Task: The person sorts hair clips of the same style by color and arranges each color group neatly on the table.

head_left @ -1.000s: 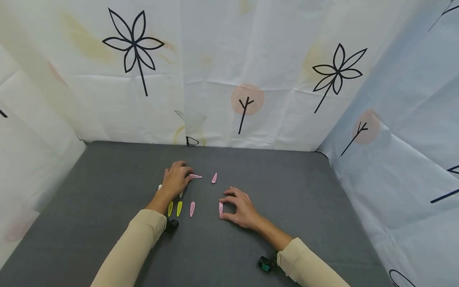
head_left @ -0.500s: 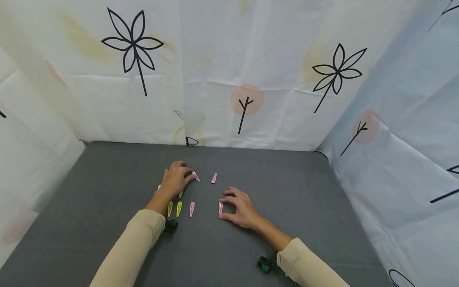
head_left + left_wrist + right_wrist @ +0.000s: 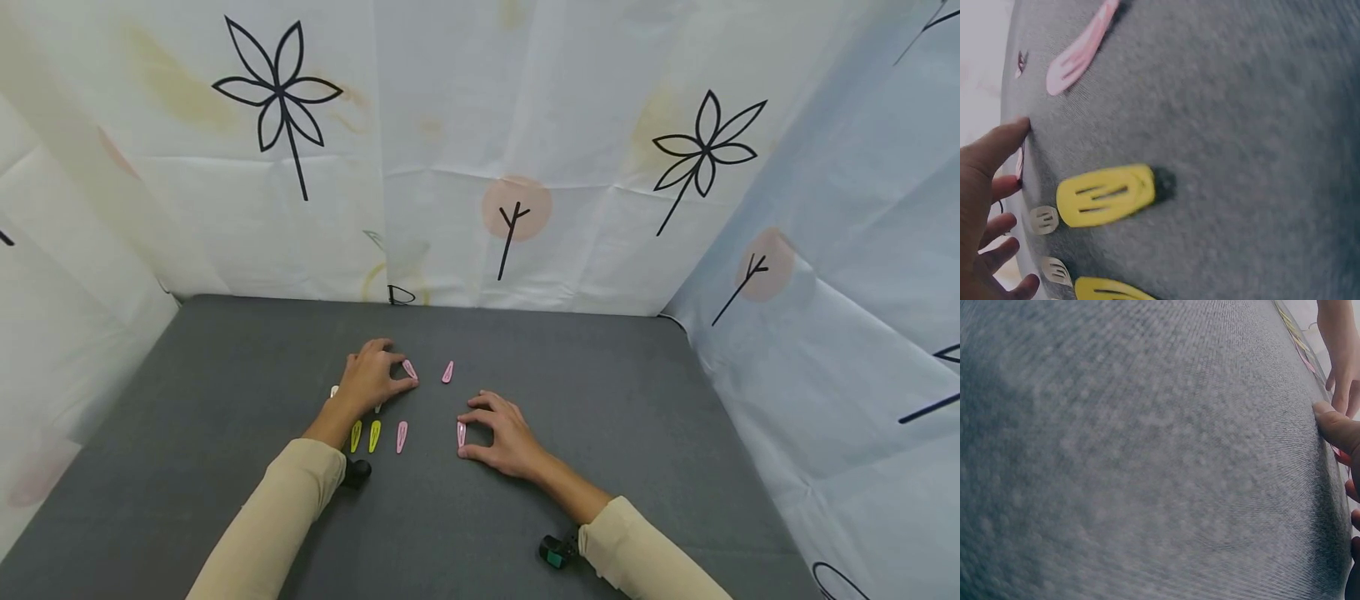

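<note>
With thumb and index finger at its two ends, my left hand pinches a pink snap hair clip that lies slanted on the grey cloth. The left wrist view shows this pink clip edge-on between thumb and finger. My right hand holds another pink hair clip lengthwise, index finger at the top end and thumb at the bottom. A pink clip lies between and beyond the hands; a further pink clip lies nearer. In the right wrist view, my right thumb shows at the edge.
Two yellow clips lie side by side left of the near pink clip. White clips lie beyond them, partly hidden by my left wrist in the head view. A patterned white curtain rises behind the grey table.
The pink clip at my left hand has turned from lying sideways to a steep slant. My left thumb has come round to its lower end. The right hand has stayed in place.
</note>
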